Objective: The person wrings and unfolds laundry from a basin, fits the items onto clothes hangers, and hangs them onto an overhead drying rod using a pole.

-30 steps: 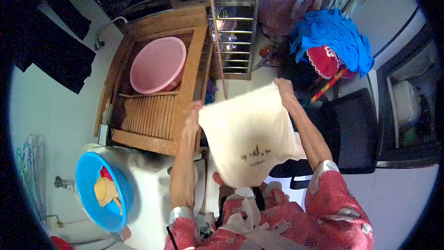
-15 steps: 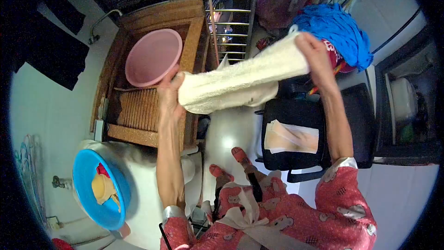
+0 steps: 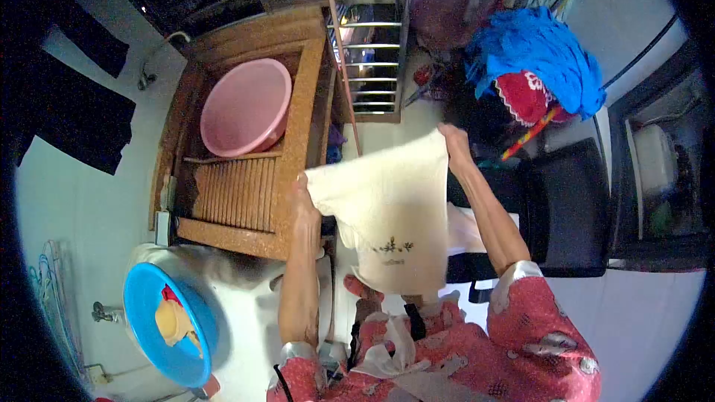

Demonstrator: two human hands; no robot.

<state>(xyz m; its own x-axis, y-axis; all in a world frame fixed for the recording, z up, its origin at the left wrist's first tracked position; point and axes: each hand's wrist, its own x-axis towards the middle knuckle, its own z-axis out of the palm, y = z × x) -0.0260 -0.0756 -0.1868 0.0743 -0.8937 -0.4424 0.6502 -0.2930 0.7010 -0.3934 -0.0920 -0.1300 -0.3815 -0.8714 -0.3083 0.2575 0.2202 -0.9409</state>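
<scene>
A cream towel (image 3: 395, 208) with a small dark leaf print hangs spread between my hands, its lower edge in front of my legs. My left hand (image 3: 305, 197) is closed on its upper left corner, beside the edge of the brown sink. My right hand (image 3: 456, 145) pinches the upper right corner. Behind the towel, on the right, a black chair (image 3: 562, 212) is partly covered, with some pale sheets (image 3: 465, 232) on its seat.
A pink basin (image 3: 247, 108) stands in the brown stone sink (image 3: 298, 134), above a ribbed washboard (image 3: 237, 192). At lower left is a blue tub (image 3: 141, 327) holding yellowish and red cloth. Blue cloth (image 3: 536, 52) is heaped at upper right. A pole (image 3: 341, 59) leans by the window bars.
The towel was stretched sideways in a bunched strip; now it hangs opened out and lower, showing its print. My right hand has come down and left, and my left hand slightly right.
</scene>
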